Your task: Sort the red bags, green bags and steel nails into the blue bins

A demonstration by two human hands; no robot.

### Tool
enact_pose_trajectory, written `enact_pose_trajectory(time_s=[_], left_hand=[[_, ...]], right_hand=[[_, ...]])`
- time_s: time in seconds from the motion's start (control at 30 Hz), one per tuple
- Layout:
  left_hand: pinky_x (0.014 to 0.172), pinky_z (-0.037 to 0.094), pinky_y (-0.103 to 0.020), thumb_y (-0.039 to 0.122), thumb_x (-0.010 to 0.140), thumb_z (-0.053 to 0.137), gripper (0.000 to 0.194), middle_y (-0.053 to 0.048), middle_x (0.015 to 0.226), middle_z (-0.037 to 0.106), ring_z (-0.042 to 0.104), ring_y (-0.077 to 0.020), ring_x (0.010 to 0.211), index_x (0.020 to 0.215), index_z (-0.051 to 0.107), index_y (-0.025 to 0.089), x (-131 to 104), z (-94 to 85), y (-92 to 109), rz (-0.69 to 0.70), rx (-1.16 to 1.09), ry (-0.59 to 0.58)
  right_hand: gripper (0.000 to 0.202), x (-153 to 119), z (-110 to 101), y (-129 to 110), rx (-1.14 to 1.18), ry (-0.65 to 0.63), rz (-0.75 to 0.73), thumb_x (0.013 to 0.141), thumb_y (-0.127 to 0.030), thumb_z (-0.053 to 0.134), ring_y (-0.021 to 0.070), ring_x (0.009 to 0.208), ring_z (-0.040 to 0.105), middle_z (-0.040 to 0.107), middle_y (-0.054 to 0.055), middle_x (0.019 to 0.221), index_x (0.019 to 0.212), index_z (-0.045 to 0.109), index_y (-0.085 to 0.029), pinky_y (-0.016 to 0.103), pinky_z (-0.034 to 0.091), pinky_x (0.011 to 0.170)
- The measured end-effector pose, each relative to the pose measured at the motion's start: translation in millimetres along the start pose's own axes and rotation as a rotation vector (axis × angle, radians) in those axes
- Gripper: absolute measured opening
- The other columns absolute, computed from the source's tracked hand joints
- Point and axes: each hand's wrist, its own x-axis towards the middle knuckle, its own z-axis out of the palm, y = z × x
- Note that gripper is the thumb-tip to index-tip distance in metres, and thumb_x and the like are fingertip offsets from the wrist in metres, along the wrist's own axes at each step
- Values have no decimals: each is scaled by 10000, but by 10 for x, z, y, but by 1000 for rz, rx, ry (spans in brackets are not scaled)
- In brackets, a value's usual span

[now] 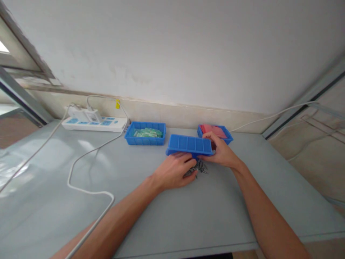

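My right hand [222,151] grips the right end of a blue plastic bin [190,144], thumb below and fingers above. The bin is tipped over, with its ribbed underside facing me. Below its lower edge, a small pile of metal screws or nails [201,167] lies on the grey table; their exact kind is too small to tell. My left hand [178,171] is cupped at the left side of the pile, its thumb and forefinger apart around some of the pieces. Its other fingertips are hidden beneath the bin.
Against the wall stand a blue bin [145,141] of green-and-white packets [148,132] and another blue bin [229,137] with red packets [212,130]. A white power strip [113,125] lies at the left. Its white cable [78,160] loops across the table [210,216] and over my left forearm.
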Motion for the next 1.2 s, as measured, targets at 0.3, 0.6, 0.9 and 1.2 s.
enact_pose_trajectory(time_s=[0.3,0.6,0.9,1.2], left_hand=[[1095,447,-482,529,939,610,503,-139,1322,632,549,-316,1267,1310,617,188,-8,45,-23,37,-59,-82],[1092,463,-504,419,1037,466,408,-158,1330,654,505,-334,1345,1272,648,139,24,3,-32,-160,102,102],[1215,329,-574,387,1013,511,502,-173,1468,562,371,-364,1472,1434,549,117,18,29,-76,-252,193,132],[1211,338,-592,335,1015,499,481,-169,1539,489,356,-358,1489,1460,529,156,-4,80,-98,-242,215,119]], right_hand=[[547,31,18,76,49,178,-34,735,-373,838,219,882,673,644,41,1065,1162,514,-262,343,576,756],[643,102,120,82,141,398,66,782,-480,794,164,725,705,643,127,1358,1333,550,-257,342,639,724],[250,87,113,20,-361,398,-173,929,-333,633,290,1201,639,675,109,1334,1145,717,-239,527,478,1102],[201,79,173,123,-506,260,-232,954,-277,598,293,1231,617,687,110,1317,1069,759,-243,534,466,1105]])
